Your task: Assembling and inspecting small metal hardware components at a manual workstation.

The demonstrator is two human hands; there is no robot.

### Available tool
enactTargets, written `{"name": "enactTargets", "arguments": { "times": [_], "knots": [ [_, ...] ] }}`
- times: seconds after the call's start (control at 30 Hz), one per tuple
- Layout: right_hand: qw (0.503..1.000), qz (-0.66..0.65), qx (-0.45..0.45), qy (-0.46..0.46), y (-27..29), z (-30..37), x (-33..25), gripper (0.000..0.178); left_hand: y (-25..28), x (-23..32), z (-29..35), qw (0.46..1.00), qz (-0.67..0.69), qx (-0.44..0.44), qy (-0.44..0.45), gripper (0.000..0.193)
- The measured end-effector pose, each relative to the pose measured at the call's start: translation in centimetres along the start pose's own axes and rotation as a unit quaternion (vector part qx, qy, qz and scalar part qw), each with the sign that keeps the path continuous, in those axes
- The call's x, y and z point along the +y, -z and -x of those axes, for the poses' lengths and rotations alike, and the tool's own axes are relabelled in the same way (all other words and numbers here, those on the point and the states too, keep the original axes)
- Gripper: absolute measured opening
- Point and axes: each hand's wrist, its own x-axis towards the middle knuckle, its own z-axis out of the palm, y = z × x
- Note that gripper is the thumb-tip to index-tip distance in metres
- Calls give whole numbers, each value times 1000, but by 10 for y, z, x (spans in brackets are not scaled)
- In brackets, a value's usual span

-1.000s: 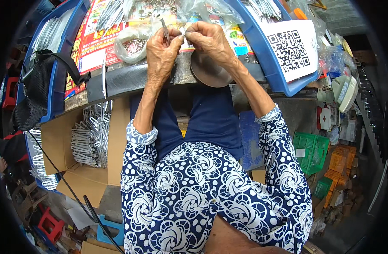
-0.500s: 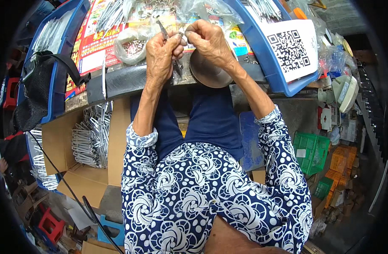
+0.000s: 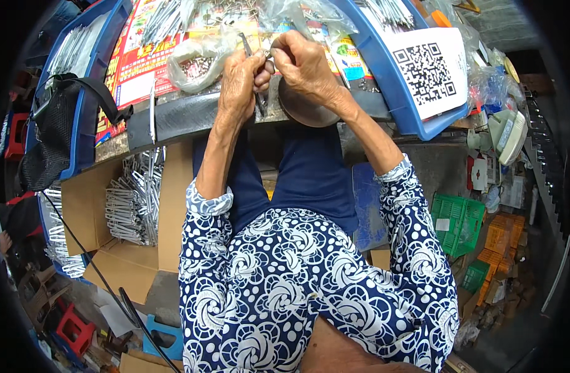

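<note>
My left hand [image 3: 240, 78] is closed around a narrow grey metal strip [image 3: 245, 43]. The strip's tip sticks up past my fingers, and its middle is hidden in my grip. Close beside it, my right hand [image 3: 306, 65] pinches with thumb and forefinger near the left fingertips. Whatever lies in that pinch is too small to make out. Below my right wrist, a round dark metal dish [image 3: 306, 107] rests at the bench edge. A clear plastic bag of small metal pieces [image 3: 201, 65] lies left of my left hand.
Blue trays of thin metal strips flank the work area: a left tray [image 3: 89, 118] and a right tray [image 3: 390, 81] with a printed code sheet [image 3: 426, 73]. A black mesh bag [image 3: 55, 137] hangs over the left tray. Below the bench stands a cardboard box [image 3: 173, 211] of metal parts.
My left hand has shifted slightly right and turned a little, and the strip's tip has moved right and down with it. The right hand has moved only slightly, staying close to the left.
</note>
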Motion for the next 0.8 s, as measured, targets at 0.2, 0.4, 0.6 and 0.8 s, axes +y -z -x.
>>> {"name": "enactTargets", "arguments": {
  "times": [0.2, 0.4, 0.6, 0.8],
  "knots": [
    [990, 82, 5, 111, -1, 1, 6, 4, 5, 2, 1, 998, 20, -6, 58, 10],
    [994, 30, -24, 103, 3, 2, 10, 4, 12, 2, 1, 990, 75, -52, 104, 13],
    [996, 0, -16, 84, 9, 2, 7, 5, 16, -2, -5, 975, 126, -83, 163, 15],
    [998, -3, -8, 61, 8, 3, 9, 4, 12, -6, -8, 971, 144, -73, 177, 13]
  ]
}}
